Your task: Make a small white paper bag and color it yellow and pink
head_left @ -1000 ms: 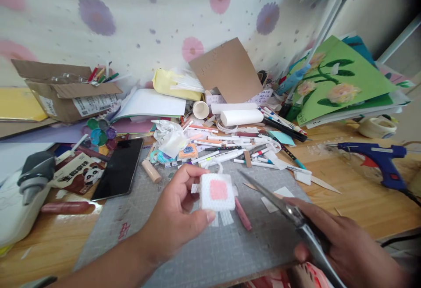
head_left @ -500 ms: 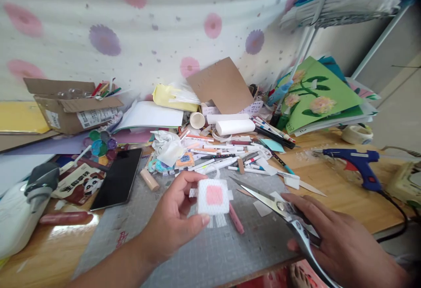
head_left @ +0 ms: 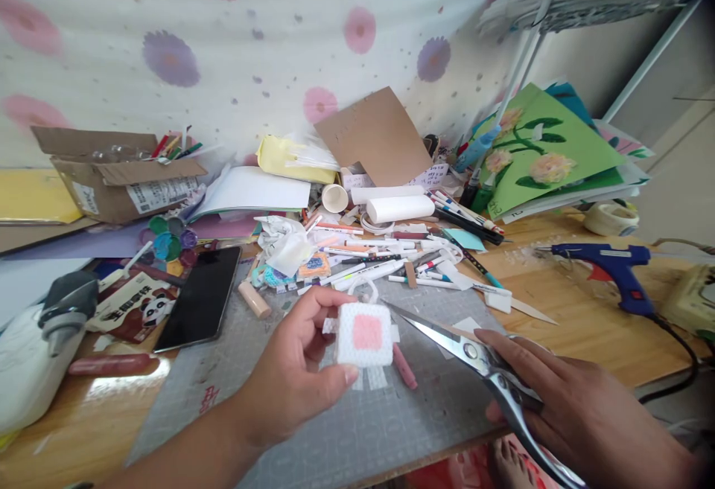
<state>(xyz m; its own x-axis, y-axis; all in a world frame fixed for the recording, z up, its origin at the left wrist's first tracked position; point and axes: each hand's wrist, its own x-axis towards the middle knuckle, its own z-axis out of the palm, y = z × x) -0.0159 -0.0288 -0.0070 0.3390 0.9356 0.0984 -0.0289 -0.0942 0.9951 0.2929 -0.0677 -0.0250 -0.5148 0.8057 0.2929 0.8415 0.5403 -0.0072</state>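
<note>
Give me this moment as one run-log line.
left hand: holding pink-centred white block | right hand: holding scissors, tips near block | blue glue gun: on desk

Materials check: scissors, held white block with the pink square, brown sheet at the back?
Scissors: metal, probably steel, polished; bright glints on blades and handle.
White block: matte, dimpled outer layer, maybe nonwoven fabric or paper towel; core hidden, so unknown.
Brown sheet: likely cardboard, matte; plain brown, stands stiff without sagging.

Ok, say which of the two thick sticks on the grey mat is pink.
The pink stick is at the lower right of the white square piece in the left hand; the beige stick is nearer the phone.
</note>
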